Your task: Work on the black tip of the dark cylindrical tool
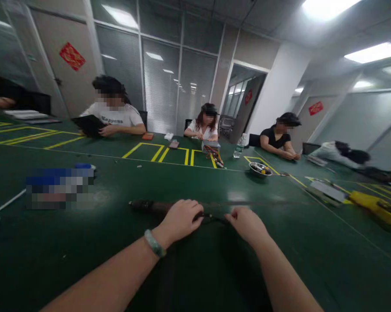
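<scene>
Left hand (pixel 180 221) grips one dark rod (pixel 146 206) | right hand (pixel 245 223) pinches one cord (pixel 214 218)

Left hand (pixel 181 221) and right hand (pixel 247 223) side by side on table (pixel 312 242), cable (pixel 214 218) between them. From left hand, rod (pixel 143 206) runs left. Beyond right hand, bowl (pixel 260 169); bottle (pixel 239 147) behind it.

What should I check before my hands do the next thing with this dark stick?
1. Left hand curled over the dark stick: ok.
2. Right hand holding the thin cord: cannot tell, fingers hide it.
3. Stick lying flat on the green table: ok.
4. Metal bowl apart from both hands: ok.
5. Yellow tool off to the side: ok.
</scene>
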The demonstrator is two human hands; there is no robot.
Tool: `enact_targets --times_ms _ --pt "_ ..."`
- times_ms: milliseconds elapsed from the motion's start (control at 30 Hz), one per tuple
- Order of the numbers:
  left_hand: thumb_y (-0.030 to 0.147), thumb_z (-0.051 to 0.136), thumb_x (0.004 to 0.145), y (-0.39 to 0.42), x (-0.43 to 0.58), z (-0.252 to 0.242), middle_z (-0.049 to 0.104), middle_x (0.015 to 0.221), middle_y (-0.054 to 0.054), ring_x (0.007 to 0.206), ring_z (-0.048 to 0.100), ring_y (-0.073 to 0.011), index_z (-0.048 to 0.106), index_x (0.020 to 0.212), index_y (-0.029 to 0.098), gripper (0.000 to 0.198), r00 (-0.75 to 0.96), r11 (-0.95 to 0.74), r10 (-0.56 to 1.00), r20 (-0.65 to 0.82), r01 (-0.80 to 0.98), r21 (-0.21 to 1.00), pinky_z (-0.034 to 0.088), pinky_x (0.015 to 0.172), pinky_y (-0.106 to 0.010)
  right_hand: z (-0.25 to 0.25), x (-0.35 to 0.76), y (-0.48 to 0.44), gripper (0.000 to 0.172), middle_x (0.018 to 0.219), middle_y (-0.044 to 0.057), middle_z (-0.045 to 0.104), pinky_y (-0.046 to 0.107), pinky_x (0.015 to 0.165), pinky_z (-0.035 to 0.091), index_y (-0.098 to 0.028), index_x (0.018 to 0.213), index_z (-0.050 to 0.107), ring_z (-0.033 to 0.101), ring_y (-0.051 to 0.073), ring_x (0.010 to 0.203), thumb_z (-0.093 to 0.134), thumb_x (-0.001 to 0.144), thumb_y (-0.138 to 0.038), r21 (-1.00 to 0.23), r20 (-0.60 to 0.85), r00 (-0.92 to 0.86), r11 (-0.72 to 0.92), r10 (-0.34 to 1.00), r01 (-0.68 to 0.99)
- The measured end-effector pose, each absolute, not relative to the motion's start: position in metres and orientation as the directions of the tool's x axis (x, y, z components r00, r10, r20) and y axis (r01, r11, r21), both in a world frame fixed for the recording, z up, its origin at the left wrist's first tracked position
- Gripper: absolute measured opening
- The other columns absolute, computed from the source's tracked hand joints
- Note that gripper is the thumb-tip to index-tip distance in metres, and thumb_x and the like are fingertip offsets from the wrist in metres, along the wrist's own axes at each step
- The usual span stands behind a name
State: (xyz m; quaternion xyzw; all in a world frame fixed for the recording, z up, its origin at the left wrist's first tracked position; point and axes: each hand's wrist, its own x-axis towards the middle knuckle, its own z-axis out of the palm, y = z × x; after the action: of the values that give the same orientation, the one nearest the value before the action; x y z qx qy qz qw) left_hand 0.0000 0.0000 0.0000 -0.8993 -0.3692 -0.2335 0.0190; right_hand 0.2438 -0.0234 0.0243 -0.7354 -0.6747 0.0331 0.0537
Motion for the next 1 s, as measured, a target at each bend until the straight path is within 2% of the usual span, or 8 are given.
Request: enact_targets --times_ms 133,267,367,467,667,1000 --pt "0.033 0.058 0.090 0.001 0.001 0.000 0.062 0.100 -0.003 0.093 0.057 -0.0195 0.062 0.101 0.024 0.015 0.642 -0.742 0.641 0.421 0.658 0.125 0.041 0.084 -0.034 0.025 0.246 -0.028 0.020 0.078 0.004 0.069 0.028 0.059 0.034 -0.023 0.078 0.072 0.061 0.019 0.073 0.062 0.085 -0.039 -0.148 -0.004 0.064 -0.064 0.998 0.987" --pt "0.027 0.055 0.091 -0.001 0.006 0.000 0.062 0.101 -0.003 0.095 0.057 -0.0193 0.062 0.099 0.023 0.012 0.649 -0.758 0.625 0.435 0.637 0.138 0.041 0.088 -0.036 0.023 0.241 -0.024 0.013 0.075 -0.002 0.068 0.025 0.057 0.033 -0.028 0.079 0.074 0.059 0.016 0.069 0.065 0.084 -0.036 -0.332 -0.017 -0.002 -0.004 1.000 0.943" --pt "0.023 0.056 0.089 -0.002 0.009 0.000 0.063 0.099 -0.002 0.095 0.057 -0.0190 0.061 0.097 0.023 0.009 0.649 -0.761 0.626 0.432 0.630 0.156 0.041 0.089 -0.036 0.021 0.234 -0.022 0.008 0.077 -0.003 0.068 0.024 0.059 0.034 -0.029 0.080 0.075 0.059 0.014 0.071 0.069 0.082 -0.034 -0.417 0.042 -0.049 0.063 0.998 0.907" --pt "0.022 0.059 0.087 -0.002 0.009 -0.001 0.063 0.096 -0.001 0.090 0.058 -0.0187 0.059 0.096 0.022 0.009 0.639 -0.737 0.660 0.394 0.652 0.177 0.042 0.081 -0.034 0.019 0.224 -0.024 0.004 0.082 -0.003 0.067 0.024 0.063 0.037 -0.029 0.080 0.075 0.059 0.014 0.074 0.071 0.081 -0.029 -0.460 0.127 -0.092 0.141 0.988 0.877" --pt "0.024 0.061 0.085 0.000 0.007 0.000 0.063 0.094 -0.001 0.087 0.059 -0.0191 0.058 0.095 0.021 0.010 0.635 -0.715 0.686 0.357 0.680 0.163 0.043 0.076 -0.033 0.010 0.209 -0.025 0.009 0.085 -0.003 0.067 0.025 0.072 0.040 -0.027 0.086 0.074 0.059 0.014 0.079 0.070 0.082 -0.020 -0.412 0.271 -0.162 0.267 0.949 0.871" --pt "0.026 0.058 0.087 0.001 0.004 -0.001 0.065 0.094 -0.001 0.087 0.061 -0.0181 0.062 0.095 0.022 0.010 0.646 -0.742 0.660 0.383 0.640 0.199 0.044 0.080 -0.031 0.000 0.215 -0.019 0.006 0.085 -0.002 0.066 0.024 0.071 0.040 -0.025 0.084 0.072 0.059 0.014 0.077 0.070 0.082 -0.021 -0.351 0.283 -0.243 0.336 0.928 0.874"
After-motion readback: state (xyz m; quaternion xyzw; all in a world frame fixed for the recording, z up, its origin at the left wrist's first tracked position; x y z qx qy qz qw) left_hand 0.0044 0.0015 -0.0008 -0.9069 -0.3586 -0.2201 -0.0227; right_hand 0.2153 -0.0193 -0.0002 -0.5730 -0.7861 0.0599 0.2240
